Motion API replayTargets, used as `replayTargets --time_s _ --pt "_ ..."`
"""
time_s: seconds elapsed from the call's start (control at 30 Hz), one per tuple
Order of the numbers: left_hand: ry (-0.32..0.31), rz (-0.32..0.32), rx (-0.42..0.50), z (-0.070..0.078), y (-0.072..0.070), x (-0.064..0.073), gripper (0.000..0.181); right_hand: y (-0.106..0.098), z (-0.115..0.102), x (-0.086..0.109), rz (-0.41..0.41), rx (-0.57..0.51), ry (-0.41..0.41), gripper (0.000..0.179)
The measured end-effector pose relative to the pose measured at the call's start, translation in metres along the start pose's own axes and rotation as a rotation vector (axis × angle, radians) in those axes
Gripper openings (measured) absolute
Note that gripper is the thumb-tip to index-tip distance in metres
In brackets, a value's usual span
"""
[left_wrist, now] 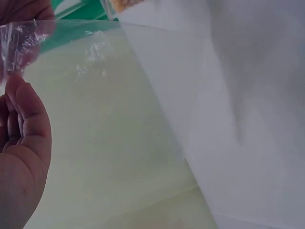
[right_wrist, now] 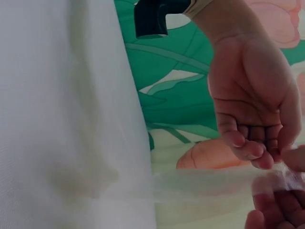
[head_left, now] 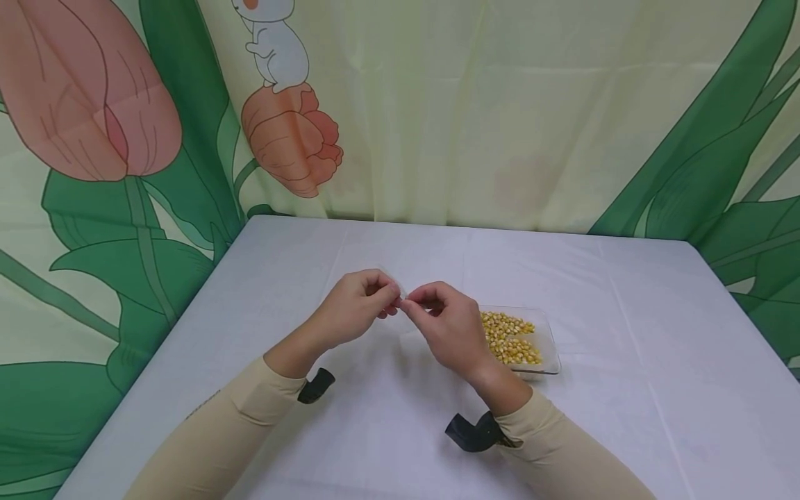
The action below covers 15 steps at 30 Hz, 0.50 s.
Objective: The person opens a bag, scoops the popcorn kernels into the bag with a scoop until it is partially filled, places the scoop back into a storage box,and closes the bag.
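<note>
My left hand [head_left: 357, 305] and right hand [head_left: 451, 328] meet fingertip to fingertip above the middle of the table. Between them they pinch the edge of a thin, clear plastic bag [left_wrist: 97, 50]. In the left wrist view the bag spreads out from the fingers, see-through and crinkled near its top edge; the left hand [left_wrist: 28, 124] grips it from below. The right wrist view has the bag [right_wrist: 205, 187] as a pale strip, with the left hand [right_wrist: 252, 90] above and the right hand [right_wrist: 276, 202] partly cut off at the bottom.
A clear rectangular container [head_left: 550, 347] of yellow corn kernels [head_left: 515, 351] stands just right of the right hand, which hides its left part. White cloth [head_left: 375, 430] covers the table. Behind it hangs a printed curtain [head_left: 450, 118] with tulips and leaves.
</note>
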<state>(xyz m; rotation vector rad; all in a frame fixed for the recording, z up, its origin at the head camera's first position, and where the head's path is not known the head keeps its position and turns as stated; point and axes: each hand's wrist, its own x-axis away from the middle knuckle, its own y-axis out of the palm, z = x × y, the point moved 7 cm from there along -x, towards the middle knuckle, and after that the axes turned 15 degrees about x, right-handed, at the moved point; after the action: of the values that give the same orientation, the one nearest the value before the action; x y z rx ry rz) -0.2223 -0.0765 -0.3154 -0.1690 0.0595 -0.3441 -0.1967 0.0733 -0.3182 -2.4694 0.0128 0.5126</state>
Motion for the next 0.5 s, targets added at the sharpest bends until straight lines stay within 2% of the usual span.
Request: replayTargets --time_s 0.17,0.5 --pt "0.013 -0.02 -0.028 0.001 0.002 0.0012 0.015 0.0049 0.0053 -0.0016 -0.12 -0.171 0.075 0.019" --pt "0.032 -0.085 -0.089 0.0073 0.0085 0.004 0.017 0.0047 0.0083 -0.0039 -0.156 -0.156 0.103 0.017"
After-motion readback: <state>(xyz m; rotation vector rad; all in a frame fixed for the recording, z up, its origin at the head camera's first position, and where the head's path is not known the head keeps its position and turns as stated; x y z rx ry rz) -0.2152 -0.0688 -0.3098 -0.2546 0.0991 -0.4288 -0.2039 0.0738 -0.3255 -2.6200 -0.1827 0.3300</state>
